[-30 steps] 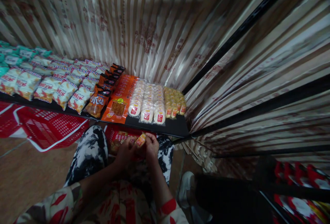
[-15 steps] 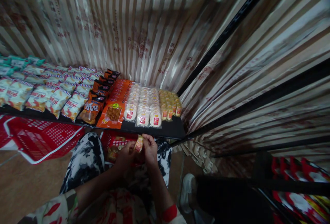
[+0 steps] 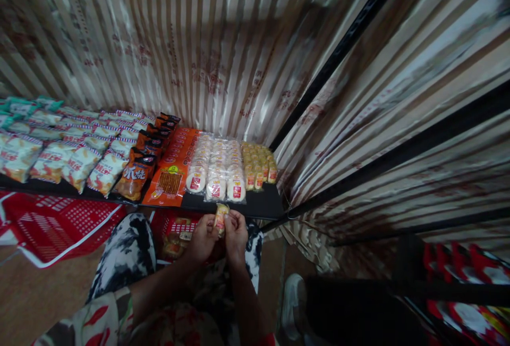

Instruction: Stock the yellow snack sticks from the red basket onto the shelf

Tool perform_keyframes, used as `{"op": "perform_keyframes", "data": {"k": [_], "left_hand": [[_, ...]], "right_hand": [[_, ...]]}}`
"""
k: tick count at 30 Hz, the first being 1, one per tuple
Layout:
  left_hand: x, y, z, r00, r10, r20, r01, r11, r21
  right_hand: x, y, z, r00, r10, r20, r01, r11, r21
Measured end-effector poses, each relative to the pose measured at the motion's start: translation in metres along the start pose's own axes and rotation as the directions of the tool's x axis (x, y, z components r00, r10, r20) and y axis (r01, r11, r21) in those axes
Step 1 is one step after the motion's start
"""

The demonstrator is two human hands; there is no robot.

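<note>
Print on packet (image 3: 220, 216) too small to read; yellow-orange, upright, pinched between left hand (image 3: 203, 238) and right hand (image 3: 236, 234), just below shelf (image 3: 258, 205) edge.

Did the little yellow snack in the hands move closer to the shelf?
Yes. The small snack packet, pinched by both hands, has risen toward the black shelf edge; it now nearly touches it, below the white cakes.
</note>
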State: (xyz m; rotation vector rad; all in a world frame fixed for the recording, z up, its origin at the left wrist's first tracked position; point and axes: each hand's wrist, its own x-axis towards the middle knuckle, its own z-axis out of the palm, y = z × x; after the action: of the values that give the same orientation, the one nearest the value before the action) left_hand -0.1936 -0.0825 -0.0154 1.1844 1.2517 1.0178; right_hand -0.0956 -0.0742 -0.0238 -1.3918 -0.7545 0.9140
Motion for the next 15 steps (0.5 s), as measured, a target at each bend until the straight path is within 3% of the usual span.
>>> {"op": "perform_keyframes", "data": {"k": [7, 15], "left_hand": [[0.012, 0.015, 0.015, 0.994, 0.070, -0.087, -0.059, 0.991, 0.116], [0.022, 0.017, 0.036, 0.997, 0.074, -0.029, -0.066, 0.974, 0.216]], "right_hand": [[0.008, -0.007, -0.006, 0.998, -0.056, 0.029, 0.056, 0.998, -0.023], [0.023, -0.008, -0.025, 0.995, -0.089, -0.049, 0.082, 0.989, -0.120]]}}
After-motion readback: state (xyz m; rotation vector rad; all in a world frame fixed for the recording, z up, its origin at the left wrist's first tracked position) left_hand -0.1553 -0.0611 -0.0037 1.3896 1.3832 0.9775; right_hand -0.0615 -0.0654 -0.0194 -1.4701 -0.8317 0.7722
